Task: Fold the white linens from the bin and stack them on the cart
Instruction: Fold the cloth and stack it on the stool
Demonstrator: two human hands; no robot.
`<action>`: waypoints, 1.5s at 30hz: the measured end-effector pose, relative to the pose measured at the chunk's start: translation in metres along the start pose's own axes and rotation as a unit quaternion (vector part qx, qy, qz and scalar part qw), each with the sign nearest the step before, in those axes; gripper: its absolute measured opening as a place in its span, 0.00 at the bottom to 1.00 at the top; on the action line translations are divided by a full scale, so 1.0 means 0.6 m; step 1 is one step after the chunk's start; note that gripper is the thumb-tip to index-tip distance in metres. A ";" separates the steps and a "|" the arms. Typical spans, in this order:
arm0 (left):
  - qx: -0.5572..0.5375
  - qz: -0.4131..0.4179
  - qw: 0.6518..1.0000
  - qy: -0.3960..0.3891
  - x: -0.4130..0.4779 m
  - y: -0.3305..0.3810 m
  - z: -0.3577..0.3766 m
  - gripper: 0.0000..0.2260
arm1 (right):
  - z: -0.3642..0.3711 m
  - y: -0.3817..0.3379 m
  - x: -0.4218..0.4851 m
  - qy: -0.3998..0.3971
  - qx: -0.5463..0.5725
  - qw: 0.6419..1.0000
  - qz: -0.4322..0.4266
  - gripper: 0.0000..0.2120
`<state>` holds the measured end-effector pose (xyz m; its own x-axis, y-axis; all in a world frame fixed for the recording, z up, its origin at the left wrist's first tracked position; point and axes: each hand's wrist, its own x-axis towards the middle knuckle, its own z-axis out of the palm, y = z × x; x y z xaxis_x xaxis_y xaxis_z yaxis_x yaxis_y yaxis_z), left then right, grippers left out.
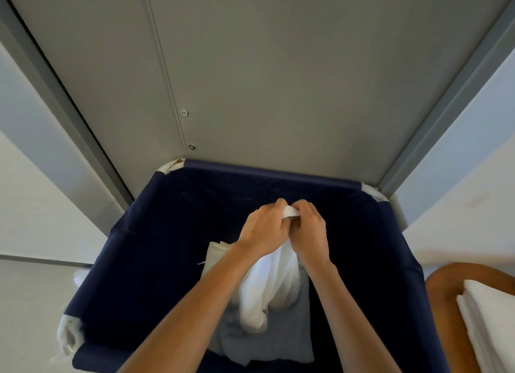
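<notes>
One linen in hand: we see a single white linen held up over the bin. Its top edge is bunched between both hands and the rest hangs down inside.
Left hand: the fingers are curled and pinch the linen's top edge, right against the other hand.
Right hand: the fingers are curled the same way and grasp the same bunched edge.
Bin: there is one, of navy fabric, standing against a grey panel.
Left in the bin: a pale heap lies under the hanging piece, and a cream edge shows beside the left wrist. We count at least two pieces and cannot separate more.
Folded stack: one pile of white linens sits at the lower right. It has several layers, but the frame cuts it off, so we give no exact count.
Cart: we take the brown surface under the stack to be it.
Done: we judge that some linens are folded and stacked.
Left: the held piece is not yet folded, and the heap below waits its turn.
</notes>
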<state>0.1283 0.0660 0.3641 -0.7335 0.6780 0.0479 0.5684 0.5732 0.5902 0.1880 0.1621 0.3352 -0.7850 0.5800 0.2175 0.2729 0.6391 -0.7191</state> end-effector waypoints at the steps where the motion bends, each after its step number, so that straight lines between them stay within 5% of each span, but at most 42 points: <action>1: -0.005 -0.004 1.000 -0.003 -0.001 0.002 0.001 0.09 | 0.007 0.004 -0.001 -0.005 -0.018 0.999 0.029 0.06; 6: 0.026 -0.015 1.000 -0.001 -0.003 -0.019 -0.014 0.05 | 0.030 0.049 -0.014 -0.102 -0.102 0.979 0.146 0.06; 15: 0.169 -0.087 0.981 0.024 -0.008 -0.075 -0.036 0.10 | -0.030 0.024 0.010 0.094 0.000 0.994 0.047 0.12; 21: 0.195 -0.119 0.970 0.080 -0.002 -0.067 -0.046 0.13 | -0.041 0.000 0.027 0.074 0.054 0.993 0.076 0.13; 28: 0.204 -0.107 0.966 0.116 0.004 -0.067 -0.047 0.14 | -0.060 -0.018 0.032 -0.014 0.110 0.994 0.001 0.14; 32: 0.160 -0.062 0.979 0.114 0.006 -0.045 -0.034 0.11 | -0.055 -0.030 0.029 -0.055 0.130 0.989 -0.053 0.14; 38: -0.069 -0.022 0.996 -0.048 -0.002 -0.018 -0.010 0.13 | -0.047 -0.029 0.019 -0.084 0.148 0.983 -0.075 0.15; 45: -0.028 -0.017 0.999 0.009 0.014 -0.027 0.009 0.05 | -0.058 -0.022 0.016 -0.074 0.140 0.985 -0.069 0.14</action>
<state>0.1152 0.0648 0.3507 -0.7594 0.6494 0.0406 0.5210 0.5694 0.6359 0.1960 0.1769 0.3696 -0.8817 0.4047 0.2426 0.0104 0.5307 -0.8475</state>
